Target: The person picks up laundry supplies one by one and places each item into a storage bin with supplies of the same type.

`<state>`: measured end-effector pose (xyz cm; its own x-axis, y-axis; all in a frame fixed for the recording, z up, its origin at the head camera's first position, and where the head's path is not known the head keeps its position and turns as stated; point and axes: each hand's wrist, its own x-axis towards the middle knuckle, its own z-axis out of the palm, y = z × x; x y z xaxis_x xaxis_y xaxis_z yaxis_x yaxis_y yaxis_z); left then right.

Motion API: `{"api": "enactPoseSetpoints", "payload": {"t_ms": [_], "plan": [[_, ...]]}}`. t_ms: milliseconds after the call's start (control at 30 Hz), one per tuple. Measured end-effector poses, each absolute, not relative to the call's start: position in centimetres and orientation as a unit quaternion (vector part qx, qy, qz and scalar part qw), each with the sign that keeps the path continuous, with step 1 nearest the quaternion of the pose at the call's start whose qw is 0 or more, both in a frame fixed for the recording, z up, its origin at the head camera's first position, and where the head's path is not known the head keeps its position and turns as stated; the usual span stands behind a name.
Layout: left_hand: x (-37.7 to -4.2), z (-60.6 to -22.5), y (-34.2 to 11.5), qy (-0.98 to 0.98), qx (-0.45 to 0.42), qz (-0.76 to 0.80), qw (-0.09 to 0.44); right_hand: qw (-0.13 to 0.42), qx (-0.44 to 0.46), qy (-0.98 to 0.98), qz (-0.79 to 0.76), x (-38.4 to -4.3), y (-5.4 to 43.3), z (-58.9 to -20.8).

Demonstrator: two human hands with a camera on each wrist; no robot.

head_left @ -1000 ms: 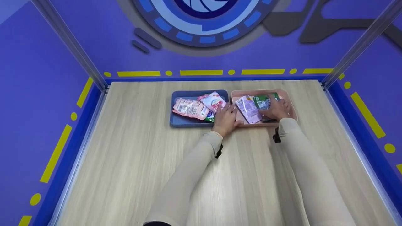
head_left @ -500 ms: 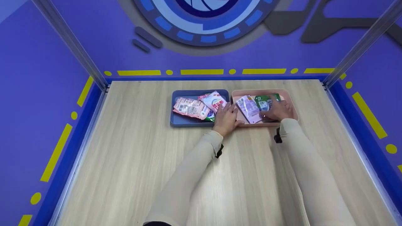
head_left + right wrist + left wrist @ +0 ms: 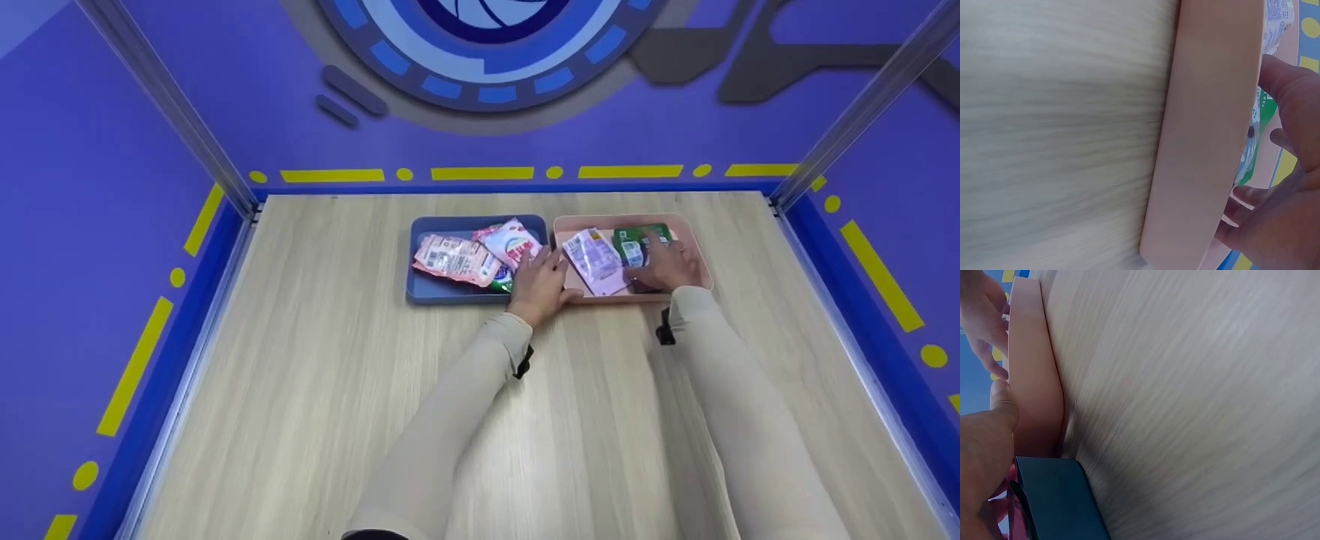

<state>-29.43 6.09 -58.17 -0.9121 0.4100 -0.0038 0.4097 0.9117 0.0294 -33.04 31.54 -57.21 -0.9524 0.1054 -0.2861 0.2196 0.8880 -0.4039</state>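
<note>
My left hand [image 3: 540, 285] lies across the join of two trays, fingers resting against a white-and-pink packet [image 3: 512, 241] in the blue tray [image 3: 416, 295]. Its thumb is at the pink tray's rim in the left wrist view. Under my right hand [image 3: 666, 262] is a green packet [image 3: 636, 238] in the pink tray [image 3: 688, 227]. Thumb and curled fingers hold that packet from either side, as the right wrist view shows; its lower part is partly hidden. A lilac packet [image 3: 596, 262] lies left of it, touching or nearly touching.
A larger pink packet [image 3: 455, 259] fills the blue tray's left part, with a bit of green packet [image 3: 502, 278] beneath. The trays stand side by side on a wooden table [image 3: 315, 360]. Purple panels [image 3: 262, 112] enclose the table's back and sides.
The green packet has shifted slightly right and turned straighter, together with my right hand. My left hand stays in place.
</note>
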Motion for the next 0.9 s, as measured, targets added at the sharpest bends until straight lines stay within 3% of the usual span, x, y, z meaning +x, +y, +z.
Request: {"api": "enactPoseSetpoints", "payload": {"t_ms": [467, 900], "plan": [[-29.4, -58.2, 6.2, 0.976, 0.216, 0.013, -0.019, 0.103, 0.058, 0.971, -0.21, -32.3, 32.4, -57.4], [-29.5, -58.3, 6.1, 0.975, 0.22, 0.014, -0.015, -0.037, -0.016, 0.984, -0.173, -30.6, 31.5, -57.2]]}}
